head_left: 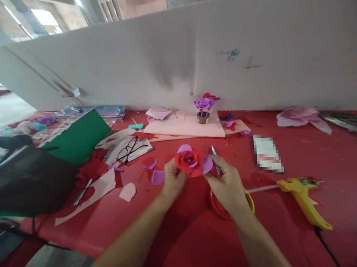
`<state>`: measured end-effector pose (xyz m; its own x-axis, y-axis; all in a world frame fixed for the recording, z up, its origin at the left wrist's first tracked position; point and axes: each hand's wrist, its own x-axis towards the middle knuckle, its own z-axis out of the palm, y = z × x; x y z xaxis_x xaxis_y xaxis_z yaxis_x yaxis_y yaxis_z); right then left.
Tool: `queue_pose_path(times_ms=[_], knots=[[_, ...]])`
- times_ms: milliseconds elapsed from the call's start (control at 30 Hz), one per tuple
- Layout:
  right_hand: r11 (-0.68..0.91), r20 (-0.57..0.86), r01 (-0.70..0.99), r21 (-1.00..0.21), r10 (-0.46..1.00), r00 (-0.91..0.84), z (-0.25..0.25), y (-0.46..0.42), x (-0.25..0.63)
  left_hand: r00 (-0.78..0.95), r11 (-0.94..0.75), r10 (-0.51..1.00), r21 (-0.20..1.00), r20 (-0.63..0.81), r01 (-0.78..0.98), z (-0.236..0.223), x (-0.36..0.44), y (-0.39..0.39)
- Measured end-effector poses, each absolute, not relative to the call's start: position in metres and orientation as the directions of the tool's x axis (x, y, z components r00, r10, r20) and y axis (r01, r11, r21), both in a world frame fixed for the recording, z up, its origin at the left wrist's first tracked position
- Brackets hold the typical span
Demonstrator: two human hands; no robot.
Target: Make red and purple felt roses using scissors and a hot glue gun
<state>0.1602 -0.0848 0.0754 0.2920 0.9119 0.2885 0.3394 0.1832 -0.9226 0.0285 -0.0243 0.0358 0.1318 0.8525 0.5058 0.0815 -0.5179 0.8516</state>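
Note:
A red and purple paper flower (188, 160) is held up over the red table, its layered petals facing me. My left hand (172, 181) is closed on its left underside; the grip point is partly hidden behind the petals. At the flower's right edge, my right hand (227, 184) pinches a purple petal (208, 165) between thumb and fingers. Whether that petal is fixed to the flower I cannot tell. Loose purple petals (157, 177) lie to the left of my left hand. Beneath my right wrist sits a round roll with red and yellow rims (250, 201), partly covered.
A yellow glue gun (303, 198) lies at right, its cord trailing forward. Behind it is a phone-shaped blurred item (268, 153). A small pot of paper flowers (203, 117) stands on pink sheets (184, 127). Glasses (128, 150), paper scraps and a black bag (28, 185) occupy the left.

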Motion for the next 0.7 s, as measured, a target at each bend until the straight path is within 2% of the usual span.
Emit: queue_pose_path(times_ms=[167,267,400,567,700], knots=[[0.171,0.201,0.142,-0.975,0.951,0.235,0.072,-0.087,0.159,0.178,-0.567,0.820,0.814,0.544,0.125,0.033,0.029,-0.022],[0.146,0.109,-0.133,-0.980,0.962,0.250,0.072,-0.086,0.160,0.184,-0.572,0.818,0.805,0.545,0.160,0.030,0.028,-0.020],[0.119,-0.035,-0.439,-0.890,0.944,0.327,0.078,-0.084,0.163,0.189,-0.563,0.824,0.808,0.534,0.172,0.028,0.027,-0.017],[0.084,-0.099,-0.509,-0.857,0.942,0.321,0.083,-0.085,0.161,0.252,-0.564,0.815,0.815,0.521,0.137,0.029,0.028,-0.017],[0.163,-0.082,-0.562,-0.811,0.919,0.385,0.085,-0.084,0.164,0.263,-0.512,0.843,0.850,0.469,0.125,0.026,0.029,-0.018]])
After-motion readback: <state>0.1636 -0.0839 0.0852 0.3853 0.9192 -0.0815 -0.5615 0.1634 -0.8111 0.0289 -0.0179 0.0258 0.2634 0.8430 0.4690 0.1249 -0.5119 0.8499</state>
